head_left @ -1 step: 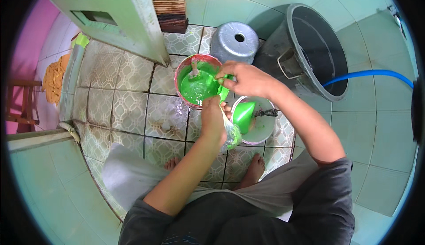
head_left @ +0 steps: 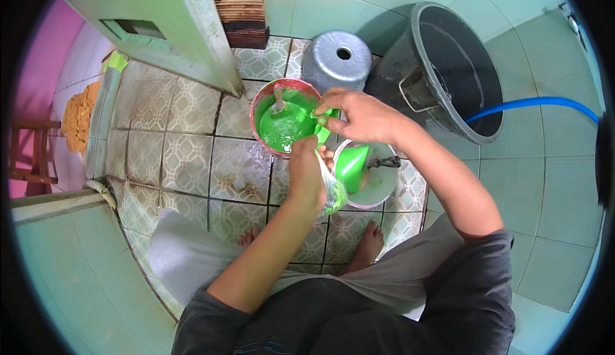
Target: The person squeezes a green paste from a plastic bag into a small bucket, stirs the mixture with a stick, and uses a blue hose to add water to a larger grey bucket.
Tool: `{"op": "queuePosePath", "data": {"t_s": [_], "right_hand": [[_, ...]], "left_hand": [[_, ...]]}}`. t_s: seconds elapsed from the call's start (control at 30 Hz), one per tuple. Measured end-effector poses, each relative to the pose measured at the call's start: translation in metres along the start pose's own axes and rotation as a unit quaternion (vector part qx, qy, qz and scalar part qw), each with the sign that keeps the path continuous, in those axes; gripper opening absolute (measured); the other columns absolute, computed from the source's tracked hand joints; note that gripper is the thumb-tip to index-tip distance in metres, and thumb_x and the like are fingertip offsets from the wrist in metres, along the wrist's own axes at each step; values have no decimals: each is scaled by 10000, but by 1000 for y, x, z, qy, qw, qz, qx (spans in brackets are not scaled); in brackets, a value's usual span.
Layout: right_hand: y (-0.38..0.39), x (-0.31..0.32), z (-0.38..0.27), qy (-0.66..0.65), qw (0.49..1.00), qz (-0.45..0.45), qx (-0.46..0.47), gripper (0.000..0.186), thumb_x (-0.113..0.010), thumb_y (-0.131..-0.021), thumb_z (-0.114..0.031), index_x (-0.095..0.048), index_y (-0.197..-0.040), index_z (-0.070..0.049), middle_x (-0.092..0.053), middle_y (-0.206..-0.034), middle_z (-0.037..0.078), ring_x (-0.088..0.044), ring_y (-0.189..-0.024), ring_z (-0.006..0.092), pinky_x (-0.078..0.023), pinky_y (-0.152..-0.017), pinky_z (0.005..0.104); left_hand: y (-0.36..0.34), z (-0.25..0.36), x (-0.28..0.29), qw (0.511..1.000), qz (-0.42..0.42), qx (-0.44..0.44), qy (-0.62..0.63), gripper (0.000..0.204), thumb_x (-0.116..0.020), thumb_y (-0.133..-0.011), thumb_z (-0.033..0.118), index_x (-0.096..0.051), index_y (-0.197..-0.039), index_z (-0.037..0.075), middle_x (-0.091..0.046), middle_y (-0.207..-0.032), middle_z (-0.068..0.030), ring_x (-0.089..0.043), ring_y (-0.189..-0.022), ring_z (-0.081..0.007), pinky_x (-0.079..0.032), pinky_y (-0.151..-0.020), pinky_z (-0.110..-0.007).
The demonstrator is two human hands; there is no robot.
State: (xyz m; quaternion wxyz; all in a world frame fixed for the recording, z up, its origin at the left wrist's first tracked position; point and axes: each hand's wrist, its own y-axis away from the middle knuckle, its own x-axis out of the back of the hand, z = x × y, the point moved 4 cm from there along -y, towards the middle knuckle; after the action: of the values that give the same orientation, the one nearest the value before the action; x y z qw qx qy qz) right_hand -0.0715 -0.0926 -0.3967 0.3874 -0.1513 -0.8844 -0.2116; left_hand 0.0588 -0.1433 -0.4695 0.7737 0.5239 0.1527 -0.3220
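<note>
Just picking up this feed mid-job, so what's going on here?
The person's left-hand grip holds a green-smeared clear plastic bag, while the right-hand grip pinches green-coated plastic at the edge of a red-rimmed bucket of green liquid. A white bucket holding a green object stands nearby on the tiled floor.

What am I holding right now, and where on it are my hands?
A plastic bag: your left hand grips it partway along; your right hand pinches what looks like its green-smeared end.
</note>
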Motion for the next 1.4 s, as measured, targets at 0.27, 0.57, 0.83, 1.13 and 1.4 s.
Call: {"op": "queuePosePath", "data": {"t_s": [0.27,0.57,0.83,1.13,1.4], "right_hand": [[79,20,2,32,994,91,50,572,-776,-742,-271,-562,-1190,12,-525,-1172,193,-502,-1143,370,-424,-990,426],[116,13,23,-1,993,119,0,622,-784,-692,-231,-484,-1186,-3,-499,-1154,189,-487,-1117,388,-421,-968,427],[121,13,22,51,981,183,26,540,-750,-693,-165,-457,-1104,25,-493,-1117,216,-482,-1112,406,-432,-949,448],[129,0,50,34,979,201,-18,419,-695,-739,-52,-472,-1089,-3,-526,-1065,195,-514,-1080,385,-444,-924,443],[139,-36,67,146,988,53,-19,384,-597,-804,-29,-567,-1186,-38,-557,-1246,171,-525,-1185,355,-462,-989,421]], "left_hand": [[16,-13,-36,984,-163,-20,70,248,-472,-943,118,-528,-1156,4,-619,-1036,-102,-586,-918,-181,-462,-848,-327],[15,-46,-48,973,-228,-16,21,269,-491,-973,110,-414,-1219,33,-570,-1114,-112,-562,-1029,-205,-451,-904,-351],[8,-50,-55,963,-264,-46,16,228,-482,-981,88,-453,-1197,18,-587,-1119,-128,-577,-1052,-210,-455,-960,-369],[-8,-51,-46,970,-215,-36,-104,152,-494,-973,125,-534,-1075,19,-579,-1104,-105,-553,-1076,-201,-432,-978,-362],[-30,-40,-27,886,-150,-142,-415,200,-544,-969,197,-561,-1009,1,-608,-992,-98,-615,-945,-175,-505,-874,-314]]}}
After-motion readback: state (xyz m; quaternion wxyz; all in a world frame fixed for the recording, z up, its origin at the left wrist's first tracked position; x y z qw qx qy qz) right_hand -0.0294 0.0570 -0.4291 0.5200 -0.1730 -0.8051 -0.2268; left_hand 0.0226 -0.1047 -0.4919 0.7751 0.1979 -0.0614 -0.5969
